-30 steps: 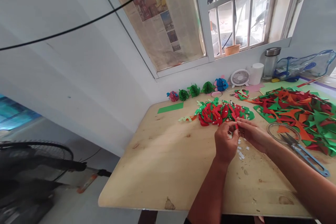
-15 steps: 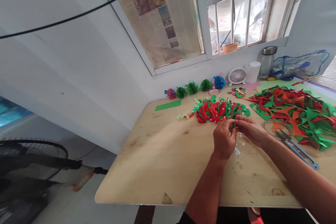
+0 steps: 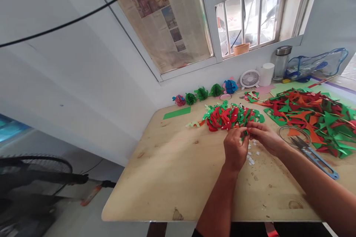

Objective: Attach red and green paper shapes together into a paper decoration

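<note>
My left hand [image 3: 235, 148] and my right hand [image 3: 264, 137] meet above the table [image 3: 178, 170], their fingertips pinched on a small green paper piece [image 3: 246, 132]. Fingers cover most of that piece, so its shape is hidden. Just beyond them lies a heap of red and green paper cutouts [image 3: 224, 119], some with small white squares on them. Small white paper bits [image 3: 251, 162] are scattered on the wood beneath my hands. To the right of my right hand are blue-handled thread snips [image 3: 318, 158], with blades lying by a clear ring [image 3: 281, 137].
A large pile of red, orange and green paper scraps [image 3: 311, 114] covers the right side. Along the wall stand folded paper figures [image 3: 202, 93], a small white fan [image 3: 249, 79], a white cylinder [image 3: 267, 74] and a glass bottle [image 3: 280, 67]. A green strip [image 3: 177, 113] lies left.
The view has shifted slightly. My fingers have moved a little around the green piece, and more of it shows between them. Both hands stay in nearly the same place.
</note>
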A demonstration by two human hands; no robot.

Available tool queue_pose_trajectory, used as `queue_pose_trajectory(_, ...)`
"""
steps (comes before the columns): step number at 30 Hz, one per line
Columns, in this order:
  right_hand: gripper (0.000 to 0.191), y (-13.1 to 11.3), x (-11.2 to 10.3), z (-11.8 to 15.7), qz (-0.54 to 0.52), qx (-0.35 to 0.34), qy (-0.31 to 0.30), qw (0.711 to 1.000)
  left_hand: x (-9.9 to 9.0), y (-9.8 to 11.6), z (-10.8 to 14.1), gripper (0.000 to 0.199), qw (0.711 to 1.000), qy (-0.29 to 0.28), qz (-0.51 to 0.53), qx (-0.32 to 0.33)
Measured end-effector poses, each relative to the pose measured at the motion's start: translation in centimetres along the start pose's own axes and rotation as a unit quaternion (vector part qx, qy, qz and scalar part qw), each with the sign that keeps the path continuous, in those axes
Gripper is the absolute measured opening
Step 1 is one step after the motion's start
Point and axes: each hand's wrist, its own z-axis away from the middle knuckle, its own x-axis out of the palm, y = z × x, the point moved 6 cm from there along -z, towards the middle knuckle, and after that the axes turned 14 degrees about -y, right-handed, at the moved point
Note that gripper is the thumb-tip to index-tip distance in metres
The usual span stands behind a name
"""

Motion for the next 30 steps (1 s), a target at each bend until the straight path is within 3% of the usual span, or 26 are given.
queue_pose_trajectory(6, 0.027, -0.3, 0.0, 0.1, 0.009, 0.006, 0.018, 1.0, -0.3, 0.0, 0.1, 0.022, 0.998, 0.007, 0.056, -0.016)
queue_pose_trajectory(9, 0.029, -0.4, 0.0, 0.1, 0.016, 0.002, 0.014, 1.0, -0.4, -0.9, 0.1, 0.021, 0.98, 0.041, 0.186, -0.057)
queue_pose_trajectory(11, 0.03, -0.4, 0.2, 0.1, 0.017, 0.006, 0.0, 1.0, -0.3, -1.9, 0.0, 0.024, 0.941, 0.073, 0.319, -0.09)
queue_pose_trajectory(14, 0.03, 0.0, 0.4, 0.1, -0.011, 0.017, -0.015, 1.0, 0.2, -3.3, 0.0, 0.03, 0.858, 0.117, 0.481, -0.139)
queue_pose_trajectory(17, 0.029, 0.3, 0.6, 0.2, -0.053, 0.024, -0.014, 0.998, 0.6, -4.0, 0.0, 0.032, 0.796, 0.131, 0.566, -0.169)
queue_pose_trajectory(19, 0.029, 0.4, 0.7, 0.2, -0.081, 0.022, -0.009, 0.996, 0.8, -4.1, 0.0, 0.032, 0.772, 0.126, 0.598, -0.174)
queue_pose_trajectory(23, 0.029, 0.3, 0.9, 0.1, -0.101, 0.012, -0.006, 0.995, 1.2, -4.0, 0.1, 0.031, 0.756, 0.118, 0.619, -0.175)
queue_pose_trajectory(30, 0.032, 0.1, 0.4, 0.2, -0.112, -0.028, 0.042, 0.992, 2.5, -4.4, 0.3, 0.032, 0.757, 0.085, 0.619, -0.192)
